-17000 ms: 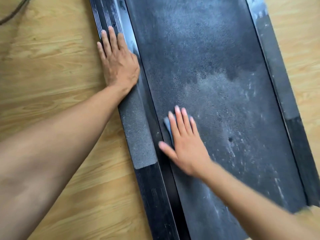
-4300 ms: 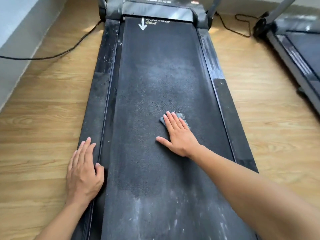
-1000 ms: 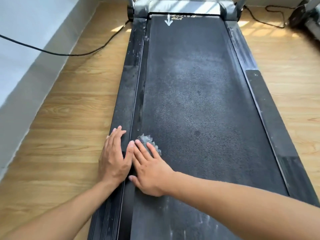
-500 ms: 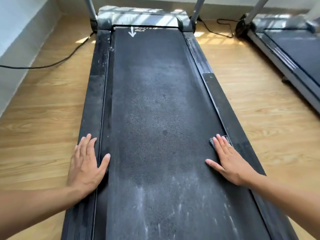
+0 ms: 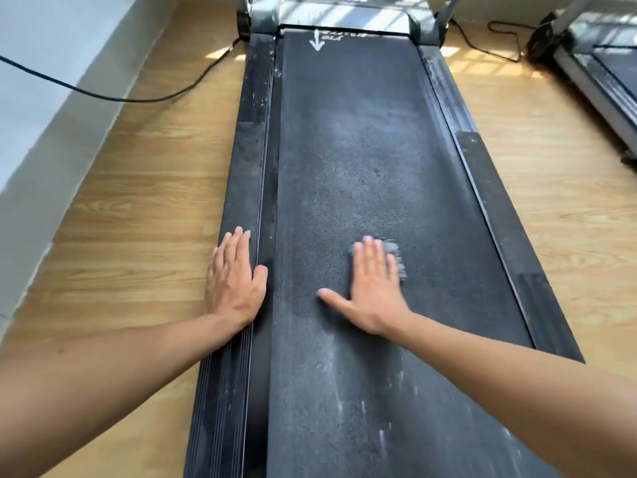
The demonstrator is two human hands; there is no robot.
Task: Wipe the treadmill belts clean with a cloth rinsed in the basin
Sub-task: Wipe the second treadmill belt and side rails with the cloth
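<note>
Grey crumpled cloth (image 5: 394, 247), dusty belt (image 5: 362, 150)

A white arrow (image 5: 316, 40) pointing down marks the belt's (image 5: 372, 201) far end; the handwriting (image 5: 341, 35) beside it is illegible.

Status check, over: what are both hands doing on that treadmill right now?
Left hand flat on side rail. Right hand presses cloth on belt, midway. Nothing else lies on belt.
</note>
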